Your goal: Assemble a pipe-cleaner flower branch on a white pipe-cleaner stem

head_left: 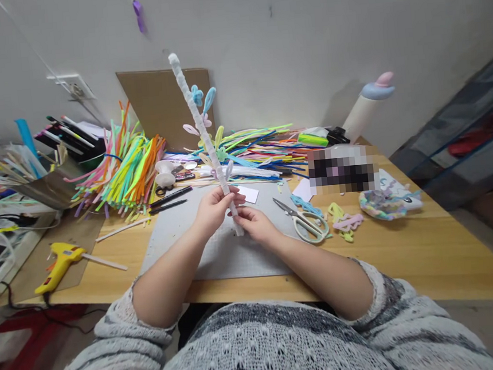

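A long white fuzzy stick [202,128], which looks wrapped in pipe cleaner, stands tilted to the left above the grey cutting mat [253,259]. Small pipe-cleaner leaves and flowers stick out along its right side, among them a blue leaf [209,99] and a blue flower [196,95]. My left hand [219,207] is closed around the lower part of the stick. Just below it, my right hand [254,223] pinches the stick near its bottom end. White-handled scissors [305,223] lie to the right of my right hand.
A yellow glue gun [59,267] lies at the left. Bundled colourful pipe cleaners [128,172] stand behind it, with more loose ones [260,149] along the wall. Pipe-cleaner pieces [345,222] and a pastel fuzzy piece [382,205] lie right; a white bottle [364,108] stands behind.
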Demonstrator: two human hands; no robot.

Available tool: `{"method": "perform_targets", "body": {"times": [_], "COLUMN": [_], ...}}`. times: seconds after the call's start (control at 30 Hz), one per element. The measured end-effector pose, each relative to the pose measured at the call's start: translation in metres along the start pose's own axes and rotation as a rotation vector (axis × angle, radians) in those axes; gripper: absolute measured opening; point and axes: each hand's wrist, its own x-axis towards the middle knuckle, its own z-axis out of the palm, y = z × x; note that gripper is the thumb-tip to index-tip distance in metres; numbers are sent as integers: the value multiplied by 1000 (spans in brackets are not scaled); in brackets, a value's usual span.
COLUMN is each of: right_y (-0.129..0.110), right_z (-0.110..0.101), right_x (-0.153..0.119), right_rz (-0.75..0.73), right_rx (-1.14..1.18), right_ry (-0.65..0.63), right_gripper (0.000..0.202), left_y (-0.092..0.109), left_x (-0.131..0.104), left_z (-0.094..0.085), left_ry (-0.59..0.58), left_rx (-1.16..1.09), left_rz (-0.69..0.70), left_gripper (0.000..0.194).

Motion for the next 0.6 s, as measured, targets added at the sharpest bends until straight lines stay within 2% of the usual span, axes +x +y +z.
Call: {"method": "perform_targets", "body": {"times": [0.1, 0.17, 0.33, 0.6], "right_y": [2, 3, 0, -13], "right_z": [0, 0, 3, -1], "right_x": [1, 2, -1, -2], "right_rz": [30, 55, 88, 317], "right_rx": [-16, -21, 98, 344], "right_ry": [62, 80, 15, -57], "right_gripper": [27, 29, 29, 23], "left_y": [-2, -3, -4, 1], "left_x": [2, 3, 2, 2], "left_z": [1, 0, -5, -11], "left_ry": [60, 40, -125, -120], "left_rx": [42, 75, 169, 443], "left_rz": [48, 68, 86, 138], "left_gripper": [18, 18, 25, 23]}}
